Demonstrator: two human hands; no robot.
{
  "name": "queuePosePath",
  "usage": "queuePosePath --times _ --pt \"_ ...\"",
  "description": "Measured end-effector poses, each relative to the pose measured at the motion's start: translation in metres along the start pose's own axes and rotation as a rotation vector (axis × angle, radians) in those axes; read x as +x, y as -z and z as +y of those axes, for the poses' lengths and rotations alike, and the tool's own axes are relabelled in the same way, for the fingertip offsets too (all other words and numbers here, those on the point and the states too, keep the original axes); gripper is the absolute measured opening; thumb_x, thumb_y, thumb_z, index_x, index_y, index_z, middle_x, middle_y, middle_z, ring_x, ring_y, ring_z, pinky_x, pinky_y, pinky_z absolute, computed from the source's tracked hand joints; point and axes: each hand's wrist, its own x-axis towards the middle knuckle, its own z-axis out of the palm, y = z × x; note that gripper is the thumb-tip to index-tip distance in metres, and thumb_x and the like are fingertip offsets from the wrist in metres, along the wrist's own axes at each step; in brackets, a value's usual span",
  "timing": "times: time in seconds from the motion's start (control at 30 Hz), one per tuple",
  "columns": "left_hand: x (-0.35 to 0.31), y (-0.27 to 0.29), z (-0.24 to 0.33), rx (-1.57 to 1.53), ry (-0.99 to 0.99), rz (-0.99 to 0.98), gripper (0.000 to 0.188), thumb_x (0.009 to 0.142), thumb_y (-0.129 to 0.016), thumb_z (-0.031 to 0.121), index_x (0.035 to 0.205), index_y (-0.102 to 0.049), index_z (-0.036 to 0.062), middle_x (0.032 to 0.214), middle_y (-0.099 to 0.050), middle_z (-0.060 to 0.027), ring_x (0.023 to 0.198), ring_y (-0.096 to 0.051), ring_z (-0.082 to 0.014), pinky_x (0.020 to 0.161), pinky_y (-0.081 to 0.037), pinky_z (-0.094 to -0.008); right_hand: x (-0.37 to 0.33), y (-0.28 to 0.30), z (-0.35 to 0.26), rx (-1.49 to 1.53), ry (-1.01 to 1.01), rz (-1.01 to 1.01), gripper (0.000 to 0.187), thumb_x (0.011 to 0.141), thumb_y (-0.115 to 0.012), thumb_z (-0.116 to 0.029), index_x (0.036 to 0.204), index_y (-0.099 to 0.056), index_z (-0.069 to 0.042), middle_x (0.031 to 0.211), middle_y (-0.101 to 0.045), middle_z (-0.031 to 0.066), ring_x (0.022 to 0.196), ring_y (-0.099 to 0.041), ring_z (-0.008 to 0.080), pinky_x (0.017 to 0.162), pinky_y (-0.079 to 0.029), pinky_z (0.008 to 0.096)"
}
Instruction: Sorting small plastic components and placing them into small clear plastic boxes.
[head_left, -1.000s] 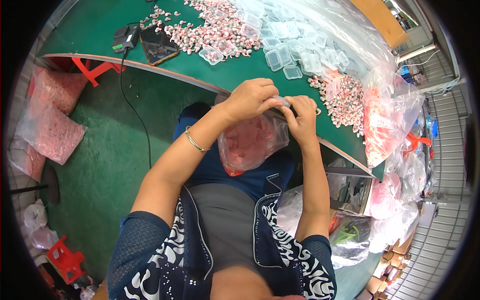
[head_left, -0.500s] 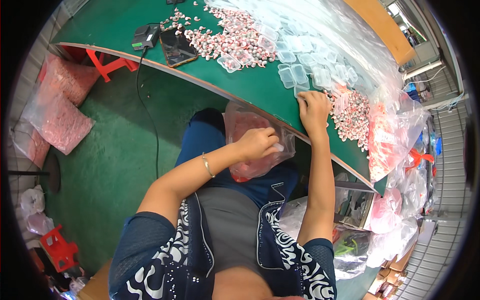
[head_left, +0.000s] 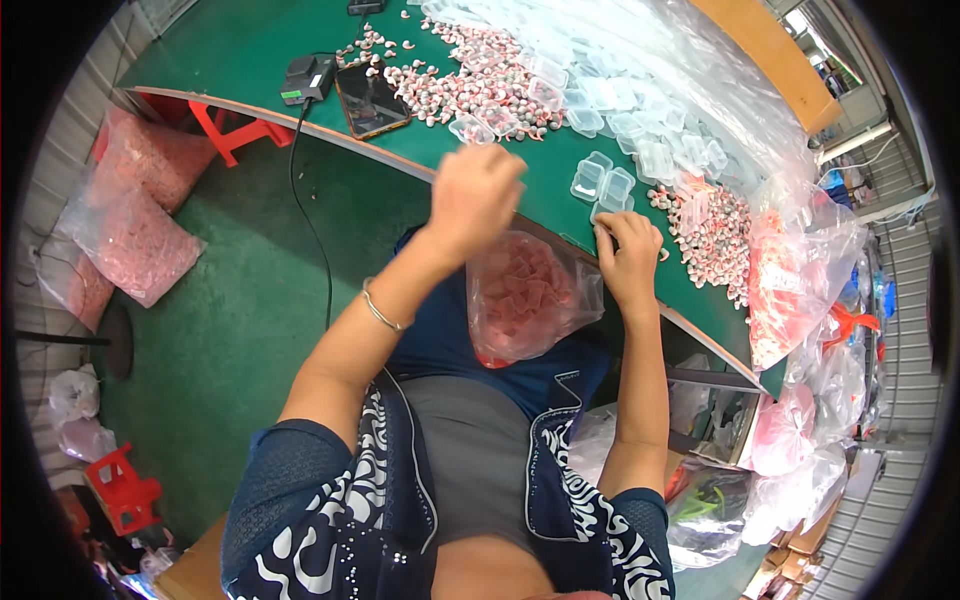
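My left hand (head_left: 478,195) is raised over the front edge of the table, just below the pile of small grey, white and red pieces (head_left: 490,80). It is blurred and its fingers are turned away, so whatever they hold is hidden. My right hand (head_left: 630,255) rests at the table edge, fingers bent and closed on the rim of a small clear plastic box (head_left: 612,205). Another open clear box (head_left: 592,178) lies just beyond it. A second pile of the small pieces (head_left: 705,240) spreads beside my right hand. On my lap, a clear bag (head_left: 525,295) holds pink packets.
A phone (head_left: 372,100) and a black charger (head_left: 308,78) with a hanging cable lie at the table's left. Many clear boxes (head_left: 640,110) are heaped farther back. A filled bag (head_left: 790,270) stands at the right corner. Filled pink bags (head_left: 145,240) and a red stool (head_left: 122,488) are on the floor.
My left hand has moved from over the lap bag up and away to the table edge, uncovering the bag. My right hand stays at the clear box. The whole view has shifted slightly.
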Motion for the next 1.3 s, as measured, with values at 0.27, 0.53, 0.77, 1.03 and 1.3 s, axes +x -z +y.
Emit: queuePosePath --times 0.27,0.53,0.77,1.03,1.3 --pt "0.005 -0.002 -0.051 0.200 0.058 0.048 0.018 0.073 -0.074 0.010 0.090 -0.069 0.0102 0.094 -0.061 -0.0049 0.090 -0.059 -0.0260 0.075 -0.046 -0.0388 -0.002 -0.003 -0.002 0.006 0.036 0.042 0.013 0.080 -0.070 -0.007 0.093 -0.070 -0.010 0.091 -0.065 0.0036 0.091 -0.060 0.0244 0.085 -0.039 0.0380" --pt "0.007 -0.032 0.000 0.126 -0.100 0.007 0.012 0.072 -0.072 0.012 0.081 -0.064 0.0106 0.087 -0.058 -0.0042 0.082 -0.058 -0.0246 0.070 -0.044 -0.0381 -0.010 -0.001 0.001 0.018 0.004 0.043 0.013 0.080 -0.071 -0.006 0.092 -0.070 -0.011 0.091 -0.065 0.0038 0.092 -0.060 0.0245 0.085 -0.039 0.0389" --pt "0.008 -0.046 0.020 0.041 -0.051 -0.088 0.012 0.074 -0.074 0.014 0.083 -0.066 0.0113 0.088 -0.059 -0.0032 0.084 -0.058 -0.0239 0.070 -0.042 -0.0386 -0.012 0.001 0.003 0.016 -0.019 0.047 0.013 0.079 -0.071 -0.006 0.092 -0.070 -0.010 0.091 -0.065 0.0048 0.092 -0.060 0.0256 0.084 -0.040 0.0392" --pt "0.044 -0.053 -0.033 0.164 0.034 0.003 0.017 0.076 -0.074 0.013 0.092 -0.072 0.0157 0.092 -0.062 -0.0013 0.092 -0.059 -0.0231 0.073 -0.041 -0.0402 -0.011 0.001 0.001 0.039 -0.006 0.070 0.013 0.078 -0.071 -0.006 0.091 -0.070 -0.010 0.090 -0.065 0.0045 0.092 -0.060 0.0256 0.083 -0.040 0.0395" --pt "0.058 -0.073 -0.045 0.355 -0.066 -0.074 0.010 0.076 -0.068 0.013 0.086 -0.071 0.0143 0.092 -0.063 -0.0031 0.092 -0.060 -0.0236 0.075 -0.043 -0.0406 -0.012 0.016 -0.001 0.024 0.010 0.126 0.017 0.077 -0.071 -0.005 0.094 -0.070 -0.010 0.092 -0.064 0.0079 0.094 -0.060 0.0283 0.085 -0.041 0.0393"
